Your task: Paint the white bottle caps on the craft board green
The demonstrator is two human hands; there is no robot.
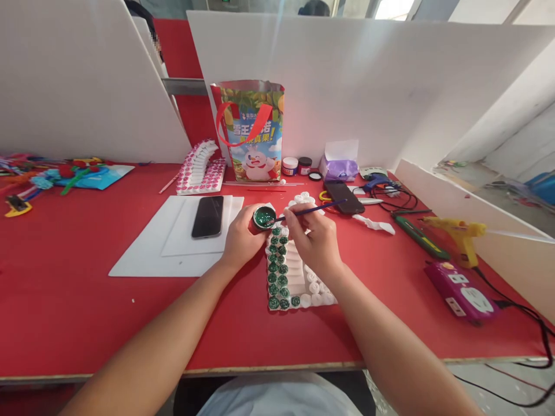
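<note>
My left hand (243, 237) is wrapped round a small open jar of green paint (264, 217), held over the top left of a white craft piece (295, 276). Pinched in my right hand (315, 238) is a thin dark-blue paintbrush (318, 207), its tip at the jar's right rim. Rows of rosettes border the craft piece. Those along its left side and one at the bottom are green; the rest in view are white. My right hand covers part of its upper right.
Behind stand a gift bag (256, 133), a pink-dotted craft piece (202, 170) and paint jars (290, 166). White boards with a phone (208, 216) lie left. At right are scissors, another phone (344, 197), a cutter (420, 237), a glue gun (459, 234) and a purple box (462, 292).
</note>
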